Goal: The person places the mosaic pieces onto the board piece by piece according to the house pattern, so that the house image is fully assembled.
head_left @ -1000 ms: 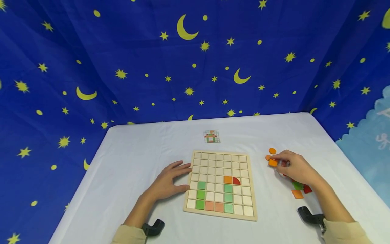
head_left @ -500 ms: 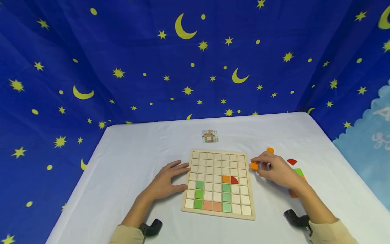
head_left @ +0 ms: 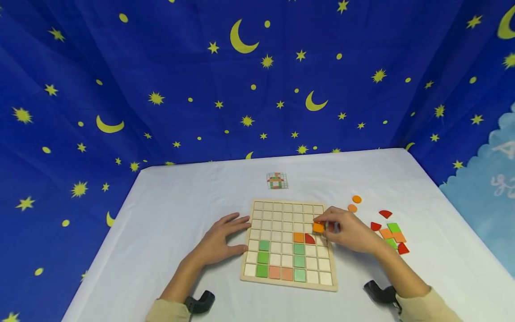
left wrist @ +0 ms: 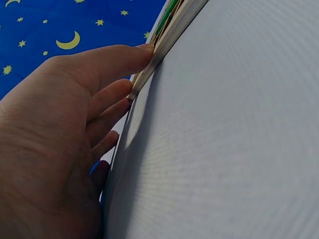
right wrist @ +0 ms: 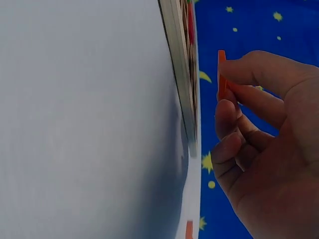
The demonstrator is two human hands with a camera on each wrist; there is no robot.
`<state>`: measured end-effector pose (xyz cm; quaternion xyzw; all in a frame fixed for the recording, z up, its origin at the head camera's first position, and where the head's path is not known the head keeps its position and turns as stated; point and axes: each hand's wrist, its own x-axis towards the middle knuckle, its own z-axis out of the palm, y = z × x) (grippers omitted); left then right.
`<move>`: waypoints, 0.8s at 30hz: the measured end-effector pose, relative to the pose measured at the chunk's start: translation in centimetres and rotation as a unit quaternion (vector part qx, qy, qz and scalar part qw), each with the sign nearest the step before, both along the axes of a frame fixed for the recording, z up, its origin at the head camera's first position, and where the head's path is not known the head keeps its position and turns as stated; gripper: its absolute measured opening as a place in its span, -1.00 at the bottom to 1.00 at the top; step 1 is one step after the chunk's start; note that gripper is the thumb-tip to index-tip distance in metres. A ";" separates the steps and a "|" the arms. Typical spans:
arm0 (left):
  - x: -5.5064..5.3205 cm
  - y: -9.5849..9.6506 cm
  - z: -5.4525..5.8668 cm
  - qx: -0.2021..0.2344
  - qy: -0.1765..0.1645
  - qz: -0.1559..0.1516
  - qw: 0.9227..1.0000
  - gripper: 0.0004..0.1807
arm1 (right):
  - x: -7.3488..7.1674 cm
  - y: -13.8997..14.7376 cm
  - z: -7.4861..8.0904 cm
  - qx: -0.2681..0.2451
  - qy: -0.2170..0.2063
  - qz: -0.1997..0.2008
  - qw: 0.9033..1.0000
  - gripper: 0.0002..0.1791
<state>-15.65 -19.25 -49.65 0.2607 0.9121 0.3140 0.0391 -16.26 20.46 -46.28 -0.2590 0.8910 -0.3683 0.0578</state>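
My right hand pinches an orange square tile between thumb and fingers, over the right side of the wooden grid board. In the right wrist view the tile is seen edge-on, above the board's edge. My left hand rests at the board's left edge with its fingers extended, thumb and fingertips touching the rim in the left wrist view. On the board, green tiles form two columns joined by pink tiles at the bottom. An orange square and a red quarter-circle top the right column.
Loose pieces lie right of the board: orange discs, red quarter-circles, and green and orange squares. Behind the board lies a small pattern card on the white table. A blue star-patterned curtain surrounds the table.
My right hand has carried the orange square tile leftward from the loose pieces to over the board, uncovering those pieces. My left hand stays at the board's edge.
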 end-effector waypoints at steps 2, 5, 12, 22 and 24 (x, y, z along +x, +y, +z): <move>0.0 0.0 0.0 0.002 -0.001 0.000 1.000 -0.31 | 0.0 -0.4 0.0 -0.008 -0.007 0.008 1.000 -0.62; 0.1 0.0 0.1 0.004 -0.004 0.001 1.000 -0.31 | 0.3 -1.1 0.1 -0.025 -0.022 0.022 0.999 -0.63; 0.1 -0.2 0.2 0.007 0.004 -0.004 1.000 -0.32 | 0.7 -3.0 0.2 -0.039 -0.039 0.046 0.997 -0.61; 0.1 -0.1 0.1 0.009 0.002 -0.003 1.000 -0.32 | 0.5 -4.5 -0.2 -0.032 -0.019 0.074 0.997 -0.63; 0.1 -0.1 0.1 0.009 0.001 -0.001 1.000 -0.32 | 0.4 -4.8 -0.3 -0.027 -0.011 0.077 0.997 -0.63</move>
